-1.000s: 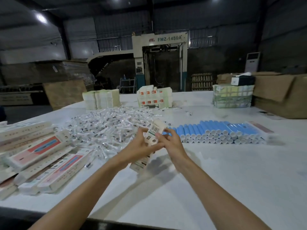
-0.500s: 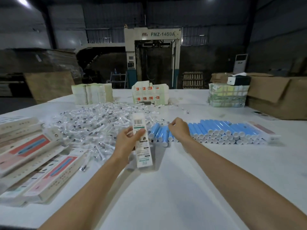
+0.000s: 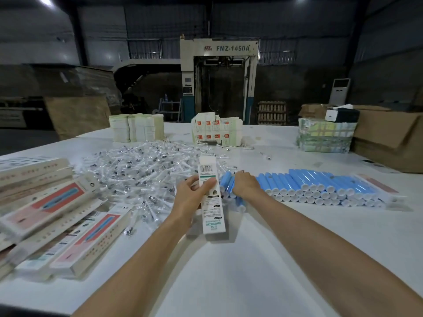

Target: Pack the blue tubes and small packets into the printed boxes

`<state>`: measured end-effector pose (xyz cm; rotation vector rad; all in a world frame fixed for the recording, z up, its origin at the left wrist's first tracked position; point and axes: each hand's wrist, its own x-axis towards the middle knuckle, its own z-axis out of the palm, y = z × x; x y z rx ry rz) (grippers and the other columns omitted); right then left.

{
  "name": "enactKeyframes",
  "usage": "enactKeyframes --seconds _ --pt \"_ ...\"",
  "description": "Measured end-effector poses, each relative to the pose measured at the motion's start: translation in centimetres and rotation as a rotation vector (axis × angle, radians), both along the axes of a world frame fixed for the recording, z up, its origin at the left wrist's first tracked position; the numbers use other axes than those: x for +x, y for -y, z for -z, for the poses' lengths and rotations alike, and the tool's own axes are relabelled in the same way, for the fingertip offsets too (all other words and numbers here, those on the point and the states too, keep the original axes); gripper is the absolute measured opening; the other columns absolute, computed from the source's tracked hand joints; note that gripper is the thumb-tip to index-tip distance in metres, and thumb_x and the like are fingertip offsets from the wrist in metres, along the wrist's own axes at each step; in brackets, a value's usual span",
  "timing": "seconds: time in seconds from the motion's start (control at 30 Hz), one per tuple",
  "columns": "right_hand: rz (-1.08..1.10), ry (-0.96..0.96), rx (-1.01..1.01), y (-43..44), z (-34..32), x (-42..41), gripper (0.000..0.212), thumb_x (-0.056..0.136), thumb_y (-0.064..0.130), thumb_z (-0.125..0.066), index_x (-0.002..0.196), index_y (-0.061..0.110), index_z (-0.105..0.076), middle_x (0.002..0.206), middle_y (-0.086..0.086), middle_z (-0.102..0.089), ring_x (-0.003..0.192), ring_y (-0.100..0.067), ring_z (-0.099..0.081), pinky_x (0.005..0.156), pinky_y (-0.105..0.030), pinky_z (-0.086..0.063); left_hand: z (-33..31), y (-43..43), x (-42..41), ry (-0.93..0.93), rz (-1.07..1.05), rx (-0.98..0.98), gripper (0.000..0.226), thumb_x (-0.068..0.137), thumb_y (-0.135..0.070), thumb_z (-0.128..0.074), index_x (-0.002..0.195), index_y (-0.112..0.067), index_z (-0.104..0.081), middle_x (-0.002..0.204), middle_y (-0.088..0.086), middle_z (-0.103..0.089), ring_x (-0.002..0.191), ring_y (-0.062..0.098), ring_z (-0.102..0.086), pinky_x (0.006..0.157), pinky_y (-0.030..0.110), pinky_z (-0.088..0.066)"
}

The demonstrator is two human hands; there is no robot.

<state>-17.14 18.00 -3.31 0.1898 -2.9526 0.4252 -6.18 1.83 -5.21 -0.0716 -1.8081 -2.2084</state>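
Against the view a second back, the hands have parted. The left hand (image 3: 190, 197) alone grips the printed box (image 3: 211, 202), held upright over the desk (image 3: 251, 259) with its barcode panel facing the camera. The right hand (image 3: 245, 186) has gone to the left end of the blue tubes (image 3: 320, 184), fingers curled over them, grip not determinable. The heap of small packets (image 3: 142, 172) lies behind the box, stacked boxes (image 3: 57, 209) lie at far left, and flat carton stacks (image 3: 216, 129) stand at the far edge. The machine (image 3: 219, 65) beyond reads "FMZ-1450A"; the box's teal lettering is illegible.

Open table (image 3: 240, 271) nearside; packets (image 3: 137, 170), tubes (image 3: 320, 186) beyond
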Motion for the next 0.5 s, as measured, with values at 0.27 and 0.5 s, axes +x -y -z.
enactKeyframes --seconds 0.27,0.5 --pt "0.009 0.107 -0.213 -0.8 -0.2 1.8 0.027 0.091 0.018 -0.073 0.088 0.015 -0.046 0.1 -0.007 -0.057 0.093 -0.024 -0.057 0.071 -0.03 -0.042 0.1 -0.4 1.2 -0.055 0.053 -0.046 0.036 0.095 -0.021 -0.082 0.129 -0.017 -0.071 0.107 0.003 -0.083 0.09 0.023 -0.082 0.068 0.03 -0.064" --pt "-0.058 0.029 -1.292 -4.5 -4.6 2.9 0.016 0.092 0.007 -0.074 0.104 0.001 -0.064 0.096 -0.01 -0.071 0.083 -0.019 -0.069 0.065 -0.022 -0.055 -0.1 -0.8 1.8 -0.076 0.094 -0.141 0.036 0.093 -0.025 -0.085 0.126 -0.024 -0.071 0.111 0.0 -0.083 0.1 0.023 -0.081 0.083 0.041 -0.063"
